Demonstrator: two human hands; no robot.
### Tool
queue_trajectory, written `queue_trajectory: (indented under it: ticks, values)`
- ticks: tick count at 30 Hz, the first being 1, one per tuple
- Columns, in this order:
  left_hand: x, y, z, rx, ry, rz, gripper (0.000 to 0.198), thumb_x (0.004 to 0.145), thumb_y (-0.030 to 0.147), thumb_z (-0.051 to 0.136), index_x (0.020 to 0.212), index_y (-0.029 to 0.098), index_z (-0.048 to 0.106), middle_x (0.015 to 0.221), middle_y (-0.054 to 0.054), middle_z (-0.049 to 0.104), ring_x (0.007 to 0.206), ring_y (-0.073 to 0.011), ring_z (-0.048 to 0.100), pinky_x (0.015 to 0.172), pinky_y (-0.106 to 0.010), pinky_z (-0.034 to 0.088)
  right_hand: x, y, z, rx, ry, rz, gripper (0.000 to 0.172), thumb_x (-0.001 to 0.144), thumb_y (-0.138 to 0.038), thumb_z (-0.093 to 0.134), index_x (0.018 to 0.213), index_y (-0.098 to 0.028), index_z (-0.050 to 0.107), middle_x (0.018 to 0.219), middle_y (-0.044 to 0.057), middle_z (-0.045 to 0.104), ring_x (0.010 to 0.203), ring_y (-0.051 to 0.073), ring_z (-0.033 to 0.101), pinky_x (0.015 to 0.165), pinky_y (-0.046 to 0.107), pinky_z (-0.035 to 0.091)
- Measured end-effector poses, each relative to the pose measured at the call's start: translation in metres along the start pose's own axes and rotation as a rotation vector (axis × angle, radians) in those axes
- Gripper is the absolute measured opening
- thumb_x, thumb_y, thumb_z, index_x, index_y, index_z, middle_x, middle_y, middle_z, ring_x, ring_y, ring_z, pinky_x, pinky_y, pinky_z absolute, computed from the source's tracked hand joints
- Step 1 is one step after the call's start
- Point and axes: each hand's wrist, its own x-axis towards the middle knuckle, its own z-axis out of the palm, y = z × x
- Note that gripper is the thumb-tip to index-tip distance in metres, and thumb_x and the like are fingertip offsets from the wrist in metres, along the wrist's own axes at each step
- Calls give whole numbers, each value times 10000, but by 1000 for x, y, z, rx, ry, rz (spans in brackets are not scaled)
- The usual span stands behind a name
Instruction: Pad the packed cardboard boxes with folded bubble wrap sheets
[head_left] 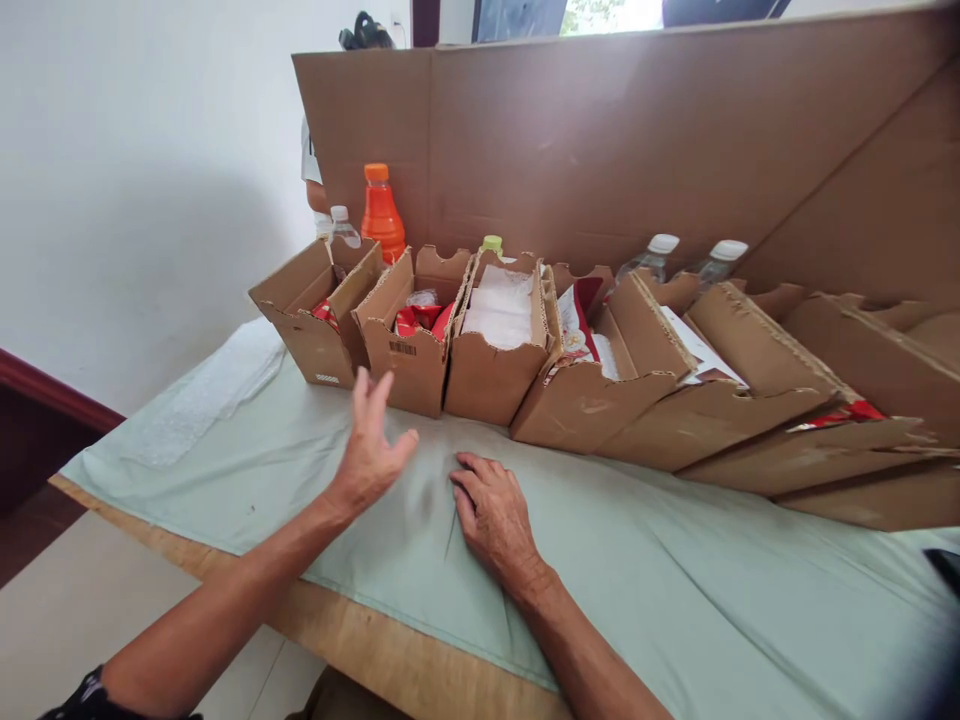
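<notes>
My left hand (369,455) hovers above the green cloth (592,560) with fingers spread and nothing in them. Its fingertips are close to the front of a cardboard box (409,375) that holds a red packet (424,320). My right hand (496,520) rests on the cloth, palm down and fingers slightly bent, holding nothing visible. Beyond it stands a cardboard box with white wrapped material (499,305) inside. At the row's left end is another open box (311,340) with something red in it.
More open cardboard boxes (750,430) lean to the right. Behind the row stand an orange bottle (382,215), clear bottles with white caps (664,245) and a tall cardboard panel (562,140). Bubble wrap (217,385) lies at left. Someone is partly hidden behind the panel.
</notes>
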Motion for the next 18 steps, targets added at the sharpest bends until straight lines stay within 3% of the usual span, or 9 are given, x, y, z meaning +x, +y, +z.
queue_trajectory:
  ticks: [3,5,7,10,12,14,16,18]
  values:
    - [38,-12,-55,296,251,235,831,800,210,692,1583,259,416,1770,-135,153,1649,-395,135,1324,-611,189,0,1,2,16,21,-4,208,919,-98,585,998,-202,747,1256,107,755,1055,286,670,853,426,507]
    - [73,-20,-91,459,308,292,883,730,148,710,1570,203,443,1756,-170,191,1633,-416,173,1318,-612,202,1,1,2,24,28,-2,203,917,-98,587,992,-200,746,1251,108,757,1049,291,671,849,430,507]
    - [107,-26,-116,610,237,285,761,690,120,716,1439,181,593,1713,-173,316,1621,-450,186,1300,-671,180,1,1,2,30,32,-1,198,918,-102,590,989,-202,745,1247,108,759,1047,293,675,843,430,510]
    - [137,-31,-131,757,90,258,308,721,136,704,1016,204,758,1579,-132,534,1575,-478,292,1253,-764,146,1,0,2,38,39,1,195,908,-103,596,972,-211,745,1244,105,764,1034,293,684,833,429,518]
    - [140,-30,-134,824,34,299,104,770,159,669,832,213,734,1380,-116,686,1526,-463,380,1218,-819,98,1,0,2,48,52,4,205,895,-98,596,965,-217,748,1240,107,767,1036,295,691,834,434,528]
    - [132,-24,-138,879,-7,369,101,801,174,630,773,217,717,1069,-90,773,1416,-426,509,1188,-853,54,1,0,2,70,75,13,211,888,-100,589,951,-222,750,1229,109,770,1033,292,703,839,437,543]
    - [115,-10,-144,919,-56,443,127,816,193,607,755,221,715,828,-46,747,1217,-368,639,1191,-845,49,2,2,2,108,108,28,207,897,-121,576,930,-227,751,1216,108,775,1021,283,721,850,440,562]
    - [88,15,-148,963,-137,540,166,836,196,581,741,232,712,730,-22,714,995,-306,692,1221,-797,114,4,6,2,163,151,56,213,922,-154,551,931,-230,750,1208,107,776,1024,269,738,874,436,582]
